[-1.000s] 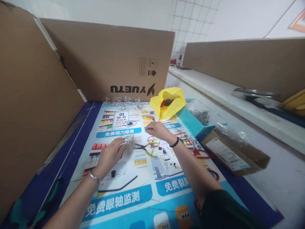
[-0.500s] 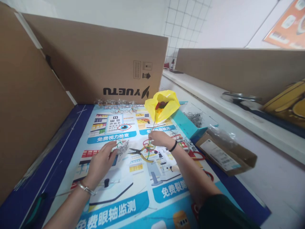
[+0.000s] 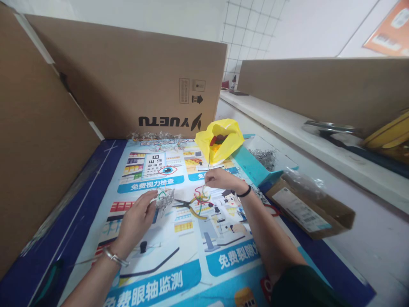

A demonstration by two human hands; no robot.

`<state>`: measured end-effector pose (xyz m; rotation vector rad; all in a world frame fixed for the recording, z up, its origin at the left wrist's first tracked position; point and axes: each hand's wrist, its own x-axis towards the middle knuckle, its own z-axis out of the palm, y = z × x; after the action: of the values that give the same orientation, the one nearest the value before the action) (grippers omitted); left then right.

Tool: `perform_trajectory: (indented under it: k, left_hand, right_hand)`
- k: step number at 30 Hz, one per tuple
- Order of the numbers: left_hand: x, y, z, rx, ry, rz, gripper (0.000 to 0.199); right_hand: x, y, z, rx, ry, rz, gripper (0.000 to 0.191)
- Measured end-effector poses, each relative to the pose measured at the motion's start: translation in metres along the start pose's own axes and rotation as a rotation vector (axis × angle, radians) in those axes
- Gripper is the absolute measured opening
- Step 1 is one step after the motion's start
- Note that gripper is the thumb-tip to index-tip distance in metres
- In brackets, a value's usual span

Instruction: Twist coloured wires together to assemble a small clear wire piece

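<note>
My left hand (image 3: 142, 211) is closed at the side of a bristly bundle of silvery wire (image 3: 165, 199), with green strands on its top. My right hand (image 3: 220, 179) is pinched over the middle of the sheet, and a thin wire (image 3: 209, 161) rises from its fingers towards the yellow bag. Below it lie loose red and green wires (image 3: 202, 198). Between the hands rest pliers with yellow handles (image 3: 191, 206), their dark jaws pointing at the bundle. The fingertips of my right hand are partly hidden.
A yellow bag (image 3: 230, 149) stands open with red and yellow pieces inside. A teal box (image 3: 252, 168) of silvery bits and a cardboard box (image 3: 300, 209) sit at right. Tall cardboard panels (image 3: 143, 85) wall the back and left. Clear plastic scraps (image 3: 156, 137) lie along the back.
My right hand has moved slightly right and away from me, towards the yellow bag. The view has shifted a little. My left hand stays at the wire bundle.
</note>
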<state>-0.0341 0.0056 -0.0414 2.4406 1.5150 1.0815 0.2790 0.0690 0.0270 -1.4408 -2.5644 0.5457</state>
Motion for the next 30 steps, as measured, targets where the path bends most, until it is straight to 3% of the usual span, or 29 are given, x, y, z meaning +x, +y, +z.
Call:
perform_trajectory:
  k: [4,9,13,21,30]
  left_hand:
    - [0.000,0.002,-0.001,-0.027,0.026,0.011,0.023]
    - [-0.002,0.003,-0.001,-0.043,0.046,0.022,0.020]
    - [-0.004,0.003,0.000,-0.051,0.028,0.037,0.021]
    - [-0.005,0.005,-0.001,-0.048,-0.006,0.016,0.018]
    - [-0.006,0.008,-0.002,0.003,-0.038,0.003,0.018]
  right_hand:
    - [0.004,0.006,0.007,-0.057,0.059,0.051,0.016]
    - [0.004,0.004,0.004,0.007,0.104,0.005,0.015]
    - [0.001,0.001,-0.003,0.226,0.203,-0.032,0.010]
    - [-0.004,-0.008,-0.014,0.667,0.184,-0.001,0.013]
    - [-0.006,-0.011,-0.015,0.900,0.228,0.061,0.011]
